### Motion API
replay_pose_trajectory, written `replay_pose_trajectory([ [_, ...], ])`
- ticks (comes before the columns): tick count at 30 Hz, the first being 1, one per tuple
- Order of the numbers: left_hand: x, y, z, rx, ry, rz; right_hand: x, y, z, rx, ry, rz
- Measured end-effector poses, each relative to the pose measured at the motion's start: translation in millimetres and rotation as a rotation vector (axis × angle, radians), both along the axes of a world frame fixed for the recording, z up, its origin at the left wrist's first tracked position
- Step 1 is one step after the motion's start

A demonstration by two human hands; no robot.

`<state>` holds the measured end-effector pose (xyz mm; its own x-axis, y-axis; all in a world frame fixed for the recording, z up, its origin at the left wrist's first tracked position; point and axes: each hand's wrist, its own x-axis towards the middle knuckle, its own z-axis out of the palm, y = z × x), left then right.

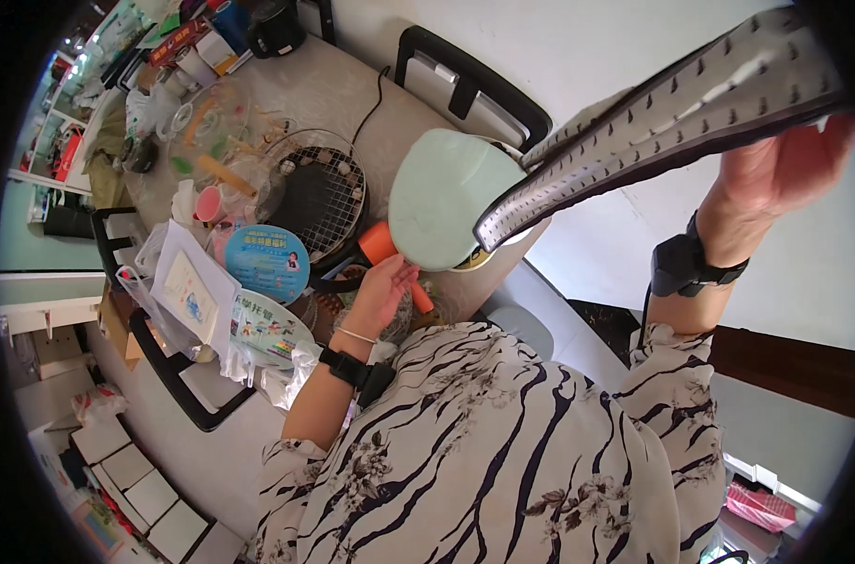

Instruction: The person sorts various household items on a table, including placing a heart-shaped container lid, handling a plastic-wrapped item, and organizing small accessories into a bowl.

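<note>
Patterned cloth point(662, 132), white with dark dashes and a black edge, is up in the air between your hands, its long axis running from two o'clock down to eight. Your right hand point(775, 171) is the nearer one: it meets the cloth at the high two o'clock end, its fingers closed on the black edge, though the cloth hides most of their tips. From those fingers, the low end lies between eight and nine o'clock, over the right side of a mint-green panel point(442, 197) beside the bench point(305, 89). Your left hand point(382, 296) is apart from the cloth, whose low end lies toward two o'clock from it. Its fingers are drawn together at the panel's lower rim; you cannot tell from here whether they pinch it. From them, a wire grate point(348, 188) sits toward eleven o'clock.
</note>
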<state>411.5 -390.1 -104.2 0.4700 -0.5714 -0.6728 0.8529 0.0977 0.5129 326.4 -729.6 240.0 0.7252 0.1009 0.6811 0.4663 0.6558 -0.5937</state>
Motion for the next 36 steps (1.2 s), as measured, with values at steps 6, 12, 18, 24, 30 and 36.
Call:
replay_pose_trajectory([
  [6, 29, -32, 85, -0.057, -0.622, -0.017, 39, 43, 29, -0.350, 0.017, -0.279],
  [12, 52, -51, 215, -0.339, -1.246, 0.078, 82, 97, -33, -1.222, -0.200, -0.775],
  [18, 52, -31, 252, -0.084, -1.198, -0.105, 94, 113, -50, -1.113, 0.241, -0.416],
  [24, 80, 24, 217, -0.514, -0.688, 0.247, 110, 83, -67, -0.692, 0.591, 0.143],
  [30, 65, 65, 141, -0.557, -0.291, 0.377, 107, 40, -83, -0.323, 0.445, 0.273],
  [36, 26, 64, 78, -0.100, -0.304, -0.069, 102, 36, -71, -0.303, 0.377, 0.214],
])
